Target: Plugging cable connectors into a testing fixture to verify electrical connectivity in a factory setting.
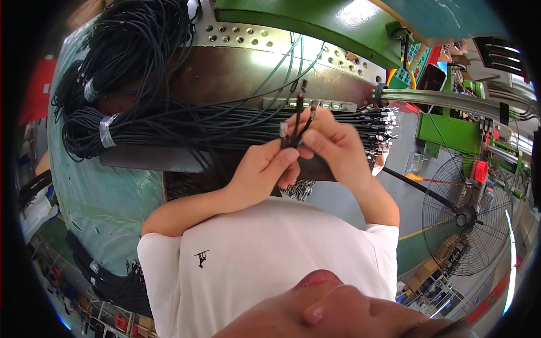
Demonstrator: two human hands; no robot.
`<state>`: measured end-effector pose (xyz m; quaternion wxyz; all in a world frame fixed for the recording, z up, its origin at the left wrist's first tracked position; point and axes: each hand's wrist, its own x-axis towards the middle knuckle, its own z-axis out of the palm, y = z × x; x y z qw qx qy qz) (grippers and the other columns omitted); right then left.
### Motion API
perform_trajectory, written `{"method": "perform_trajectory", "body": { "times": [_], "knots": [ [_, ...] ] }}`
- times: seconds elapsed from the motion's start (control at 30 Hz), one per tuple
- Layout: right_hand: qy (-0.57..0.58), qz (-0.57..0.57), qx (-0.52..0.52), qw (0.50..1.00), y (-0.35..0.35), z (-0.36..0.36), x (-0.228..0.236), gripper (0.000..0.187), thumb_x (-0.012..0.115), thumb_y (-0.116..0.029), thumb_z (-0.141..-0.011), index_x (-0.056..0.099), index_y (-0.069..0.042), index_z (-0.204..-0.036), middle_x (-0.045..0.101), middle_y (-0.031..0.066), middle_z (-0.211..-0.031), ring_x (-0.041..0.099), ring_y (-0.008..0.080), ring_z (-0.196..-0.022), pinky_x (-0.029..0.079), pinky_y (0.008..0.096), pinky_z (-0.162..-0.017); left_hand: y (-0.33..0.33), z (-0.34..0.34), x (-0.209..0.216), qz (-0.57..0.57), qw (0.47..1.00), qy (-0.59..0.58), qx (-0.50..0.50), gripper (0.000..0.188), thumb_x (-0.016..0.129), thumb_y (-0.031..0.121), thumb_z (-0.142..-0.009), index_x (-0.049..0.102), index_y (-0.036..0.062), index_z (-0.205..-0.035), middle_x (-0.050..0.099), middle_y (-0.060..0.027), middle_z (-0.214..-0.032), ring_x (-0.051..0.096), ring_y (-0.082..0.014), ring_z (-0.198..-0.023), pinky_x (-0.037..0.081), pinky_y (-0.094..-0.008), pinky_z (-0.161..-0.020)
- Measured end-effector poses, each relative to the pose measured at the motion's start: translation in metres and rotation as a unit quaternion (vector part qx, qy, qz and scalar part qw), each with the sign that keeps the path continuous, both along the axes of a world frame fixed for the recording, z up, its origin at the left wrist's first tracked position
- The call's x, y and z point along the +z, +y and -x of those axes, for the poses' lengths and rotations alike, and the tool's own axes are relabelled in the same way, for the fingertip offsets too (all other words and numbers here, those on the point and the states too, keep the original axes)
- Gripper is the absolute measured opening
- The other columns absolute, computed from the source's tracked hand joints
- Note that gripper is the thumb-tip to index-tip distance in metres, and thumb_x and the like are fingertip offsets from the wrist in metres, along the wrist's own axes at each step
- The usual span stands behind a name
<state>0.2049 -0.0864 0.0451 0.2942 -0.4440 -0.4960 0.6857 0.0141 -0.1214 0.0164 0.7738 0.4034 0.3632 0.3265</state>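
Several black cable ends (298,115), pinched by the left hand (269,164) and right hand (332,143).
Held over the desk (225,70), near side, they look light and bendy; gripping just behind the stiffer tips (314,105) seems surest. Tied cables (141,127) lie left.

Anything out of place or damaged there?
Nothing looks spilled. A few loose cables stray across the brown surface, apart from the tied bundle. The cable ends by the right hand are too small to judge for damage.
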Motion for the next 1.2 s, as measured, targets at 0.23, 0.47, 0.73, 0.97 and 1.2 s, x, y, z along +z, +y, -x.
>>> {"method": "perform_trajectory", "body": {
  "times": [0.23, 0.47, 0.73, 0.97, 1.2],
  "knots": [
    [-0.388, -0.615, -0.078, 0.682, 0.011, -0.009, -0.024, 0.033, 0.075, -0.016, -0.076, 0.066, -0.005, -0.106, 0.064, 0.0063, -0.102, 0.061, 0.0262, -0.09, 0.046, 0.0399, -0.08, 0.007, -0.004, 0.0, 0.079, 0.995, -0.063, 0.016, 0.03, 0.044, 0.026, -0.106, 0.062, 0.0024, -0.112, 0.06, -0.0017, -0.069, 0.05, -0.0063, -0.057, 0.042, -0.0225, -0.054],
    [-0.354, -0.584, -0.109, 0.722, 0.028, -0.02, -0.046, 0.03, 0.069, 0.004, -0.071, 0.062, -0.004, -0.1, 0.064, 0.0082, -0.097, 0.061, 0.0285, -0.088, 0.049, 0.0392, -0.076, 0.007, 0.008, 0.01, 0.073, 0.994, -0.002, -0.076, 0.034, 0.044, 0.023, -0.107, 0.062, -0.0054, -0.116, 0.071, -0.0129, -0.092, 0.066, -0.0125, -0.08, 0.054, -0.0264, -0.074],
    [-0.299, -0.527, 0.019, 0.795, 0.032, -0.023, -0.058, 0.029, 0.07, 0.01, -0.074, 0.062, -0.001, -0.099, 0.064, 0.013, -0.096, 0.062, 0.0327, -0.087, 0.051, 0.0383, -0.074, 0.015, 0.006, 0.003, 0.092, 0.991, -0.029, -0.095, 0.038, 0.042, 0.029, -0.108, 0.062, -0.0022, -0.11, 0.071, -0.0114, -0.086, 0.067, -0.013, -0.071, 0.053, -0.0247, -0.067],
    [-0.35, -0.565, 0.053, 0.746, 0.033, -0.019, -0.054, 0.026, 0.064, 0.001, -0.073, 0.06, -0.001, -0.098, 0.062, 0.0111, -0.099, 0.061, 0.0304, -0.092, 0.052, 0.0388, -0.08, 0.017, 0.004, 0.004, 0.107, 0.988, -0.031, -0.11, 0.038, 0.043, 0.029, -0.107, 0.062, -0.0028, -0.11, 0.069, -0.0094, -0.081, 0.065, -0.0121, -0.069, 0.052, -0.024, -0.065],
    [-0.132, -0.215, -0.053, 0.966, 0.042, -0.03, -0.012, 0.027, 0.065, -0.015, -0.093, 0.068, -0.002, -0.117, 0.055, 0.0088, -0.122, 0.051, 0.0179, -0.116, 0.042, 0.0301, -0.098, 0.019, -0.005, 0.01, 0.088, 0.988, -0.019, -0.126, 0.035, 0.045, 0.027, -0.107, 0.062, -0.0031, -0.11, 0.066, -0.007, -0.075, 0.062, -0.0109, -0.067, 0.05, -0.024, -0.063]
  ]
}}
